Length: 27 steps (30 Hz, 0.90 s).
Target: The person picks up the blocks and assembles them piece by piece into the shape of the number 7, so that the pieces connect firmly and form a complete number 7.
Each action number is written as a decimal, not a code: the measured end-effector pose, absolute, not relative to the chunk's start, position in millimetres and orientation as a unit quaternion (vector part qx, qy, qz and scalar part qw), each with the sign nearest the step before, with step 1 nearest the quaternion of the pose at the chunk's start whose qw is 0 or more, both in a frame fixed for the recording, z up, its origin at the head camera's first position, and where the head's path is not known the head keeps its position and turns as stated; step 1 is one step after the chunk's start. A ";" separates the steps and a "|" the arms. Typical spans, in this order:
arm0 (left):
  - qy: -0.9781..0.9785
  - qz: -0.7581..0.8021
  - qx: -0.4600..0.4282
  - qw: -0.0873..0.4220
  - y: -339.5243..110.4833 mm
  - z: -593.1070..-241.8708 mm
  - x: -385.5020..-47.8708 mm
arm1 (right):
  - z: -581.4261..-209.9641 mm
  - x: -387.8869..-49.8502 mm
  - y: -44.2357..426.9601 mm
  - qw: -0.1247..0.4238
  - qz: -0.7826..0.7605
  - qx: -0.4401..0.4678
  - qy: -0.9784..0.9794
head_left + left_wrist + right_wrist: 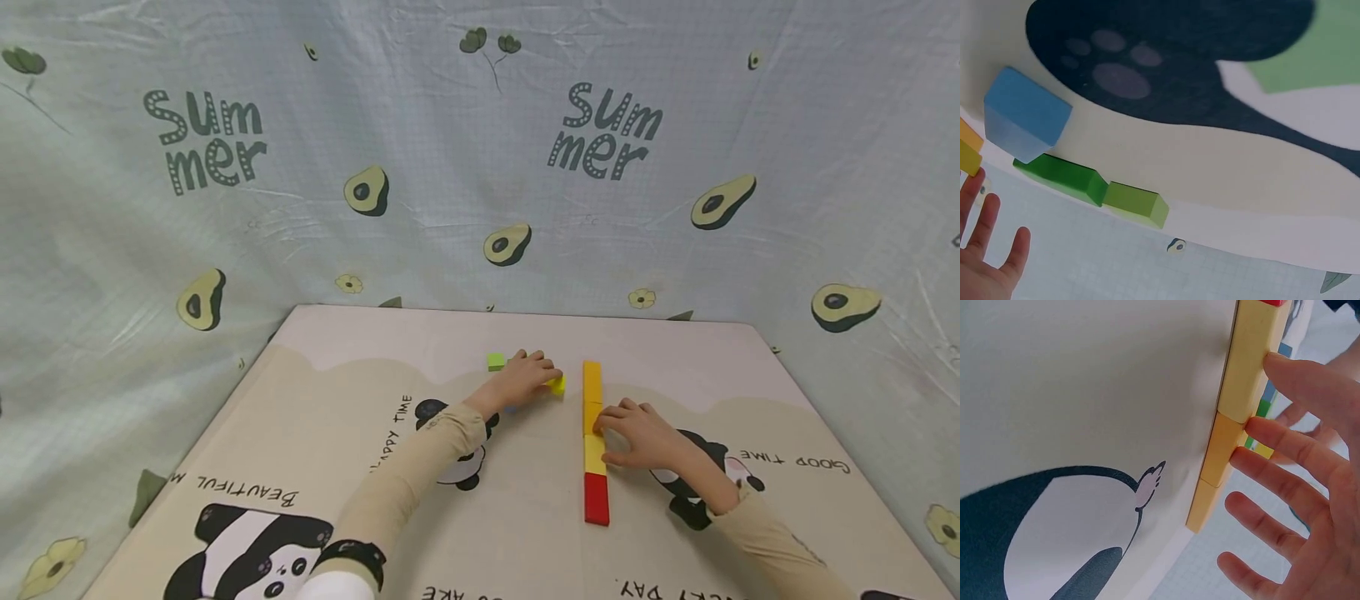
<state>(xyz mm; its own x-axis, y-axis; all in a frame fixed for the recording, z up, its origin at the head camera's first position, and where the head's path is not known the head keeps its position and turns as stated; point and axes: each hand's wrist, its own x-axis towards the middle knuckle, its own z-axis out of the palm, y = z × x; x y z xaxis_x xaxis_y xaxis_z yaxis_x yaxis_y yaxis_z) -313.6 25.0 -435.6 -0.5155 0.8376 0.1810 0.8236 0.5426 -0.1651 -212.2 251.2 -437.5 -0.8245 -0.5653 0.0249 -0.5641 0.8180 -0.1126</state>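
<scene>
A straight row on the table has a red block (597,500) at its near end, then a pale yellow block (595,456) and two orange blocks (592,381). My right hand (641,437) rests along the row's right side. In the right wrist view its thumb touches the pale yellow block (1250,362), and its fingertips (1257,428) reach an orange block (1225,442). Left of the row, my left hand (525,379) holds a bright yellow block (557,385) at its fingertips; the thumb is hidden in the left wrist view.
Behind the left hand stands a light green block (496,362), beside a dark green block (1063,177). A blue block (1025,115) lies nearby, mostly covered by the left arm in the head view. A panda-print cloth (517,533) covers the table; an avocado-print curtain (420,125) hangs behind.
</scene>
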 end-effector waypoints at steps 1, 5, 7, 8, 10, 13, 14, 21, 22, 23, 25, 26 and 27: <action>-0.871 0.029 -0.474 0.125 27.0 -435.3 -314.6 | -437.8 -212.4 251.2 0.005 -0.057 -0.296 0.953; -0.880 0.036 -0.454 0.134 36.3 -435.7 -319.2 | -438.9 -213.3 252.0 0.008 -0.058 -0.295 0.954; -0.888 0.042 -0.439 0.133 41.8 -436.5 -321.4 | -439.2 -213.7 252.4 0.009 -0.058 -0.294 0.954; -0.892 0.048 -0.431 0.131 44.5 -436.9 -322.4 | -439.2 -213.9 252.5 0.009 -0.058 -0.294 0.954; -0.897 0.055 -0.419 0.133 49.2 -438.8 -324.6 | -439.1 -214.0 252.7 0.008 -0.056 -0.295 0.954; -0.904 0.065 -0.402 0.134 55.3 -441.0 -327.4 | -439.1 -214.2 252.6 0.007 -0.057 -0.296 0.953; -0.905 0.066 -0.398 0.134 56.8 -441.6 -328.2 | -439.4 -214.2 252.5 0.007 -0.056 -0.296 0.953; -0.918 0.069 -0.365 0.140 67.2 -449.1 -333.8 | -436.5 -213.8 252.0 0.001 -0.056 -0.304 0.951; -0.920 0.068 -0.360 0.139 69.0 -450.6 -334.6 | -435.9 -213.7 251.8 -0.001 -0.056 -0.306 0.951; -0.922 0.068 -0.355 0.137 70.9 -451.8 -335.1 | -435.3 -213.6 251.7 -0.002 -0.056 -0.306 0.950; -0.927 0.067 -0.344 0.132 74.4 -453.3 -335.5 | -435.1 -213.4 251.4 -0.002 -0.056 -0.306 0.950; -0.930 0.066 -0.339 0.128 76.0 -453.5 -335.2 | -435.1 -213.3 251.0 0.000 -0.056 -0.304 0.951; -0.932 0.065 -0.333 0.124 77.5 -453.4 -334.7 | -435.4 -213.3 250.9 0.002 -0.057 -0.303 0.951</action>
<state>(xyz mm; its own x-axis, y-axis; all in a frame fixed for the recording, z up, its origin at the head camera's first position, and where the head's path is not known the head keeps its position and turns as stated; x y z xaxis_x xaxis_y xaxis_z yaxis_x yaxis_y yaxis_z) -334.7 77.5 -453.4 -0.7472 0.6378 0.1870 0.6056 0.7692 -0.2037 -213.3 250.9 -435.4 -0.8169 -0.5759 0.0316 -0.5756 0.8104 -0.1092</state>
